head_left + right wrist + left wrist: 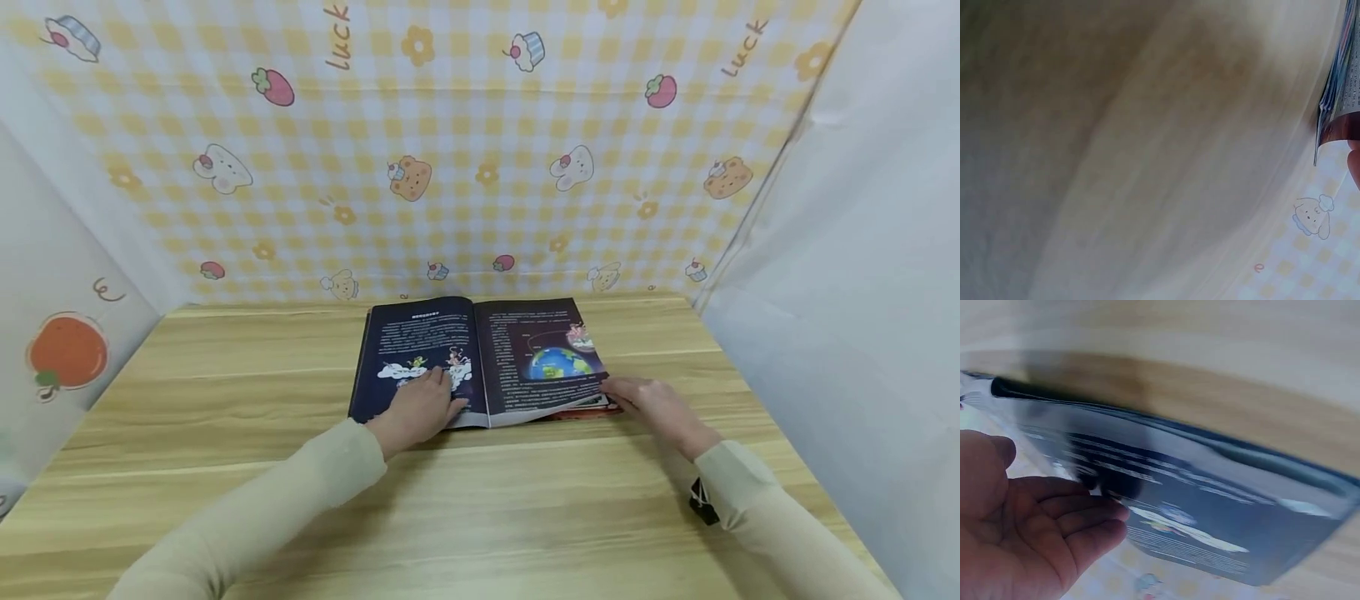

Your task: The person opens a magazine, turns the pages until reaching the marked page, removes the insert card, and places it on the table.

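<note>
I see the open magazine lying on the wooden table, near the checked backdrop; the left hand rests on its left page, fingers loosely extended; the right hand, as far as the cropped wrist view lets me judge, pinches the right page's raised lower corner.

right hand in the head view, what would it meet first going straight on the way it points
The right hand would likely meet the dark printed paper page with the blue-green globe picture; its fingertips seem to pinch that page's edge, though depth is unclear.
</note>
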Action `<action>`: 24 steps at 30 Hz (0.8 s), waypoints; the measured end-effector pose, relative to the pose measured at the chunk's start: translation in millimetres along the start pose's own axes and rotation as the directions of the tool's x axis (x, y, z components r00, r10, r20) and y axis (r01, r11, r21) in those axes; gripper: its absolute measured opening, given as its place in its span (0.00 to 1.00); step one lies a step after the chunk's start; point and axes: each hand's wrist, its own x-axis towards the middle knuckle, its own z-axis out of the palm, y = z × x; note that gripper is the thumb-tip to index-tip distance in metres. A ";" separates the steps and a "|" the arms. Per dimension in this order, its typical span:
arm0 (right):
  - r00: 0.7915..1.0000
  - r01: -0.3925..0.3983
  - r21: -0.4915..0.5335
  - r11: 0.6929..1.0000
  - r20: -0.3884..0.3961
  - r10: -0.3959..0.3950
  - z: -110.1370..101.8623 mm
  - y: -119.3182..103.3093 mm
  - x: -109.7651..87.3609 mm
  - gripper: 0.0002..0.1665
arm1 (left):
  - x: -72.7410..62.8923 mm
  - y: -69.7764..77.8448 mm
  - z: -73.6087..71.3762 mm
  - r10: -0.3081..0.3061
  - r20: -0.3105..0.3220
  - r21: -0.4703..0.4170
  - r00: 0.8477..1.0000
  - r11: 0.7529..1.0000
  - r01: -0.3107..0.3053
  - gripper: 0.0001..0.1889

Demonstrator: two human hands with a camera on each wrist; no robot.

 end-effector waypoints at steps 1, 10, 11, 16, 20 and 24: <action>1.000 0.007 -0.002 1.000 -0.012 -0.007 -0.3 -0.2 0.0 0.15 | 3.2 5.1 -1.7 0.009 -0.005 0.003 1.000 1.000 -0.009 0.34; 0.999 -0.030 -0.042 0.999 -0.028 0.029 -3.1 -3.7 -1.8 0.15 | 37.8 77.1 3.4 0.148 0.008 0.006 0.989 0.989 -0.148 0.36; 0.999 -0.037 -0.048 0.998 -0.023 0.035 -3.2 -4.1 -2.3 0.15 | 42.2 86.0 5.4 0.167 0.002 0.015 0.986 0.986 -0.167 0.36; 0.999 -0.035 -0.067 0.997 -0.020 0.034 -1.5 -5.2 -2.8 0.15 | 63.5 123.1 10.2 0.250 -0.039 0.059 0.968 0.967 -0.247 0.32; 1.000 -0.023 -0.059 0.998 -0.023 0.022 -1.3 -4.4 -2.2 0.16 | 75.5 138.6 11.9 0.270 -0.086 0.124 0.959 0.958 -0.259 0.26; 0.998 -0.049 -0.033 0.998 -0.028 0.048 -2.4 -2.7 -2.5 0.16 | 81.9 140.7 15.0 0.259 -0.140 0.184 0.956 0.955 -0.232 0.23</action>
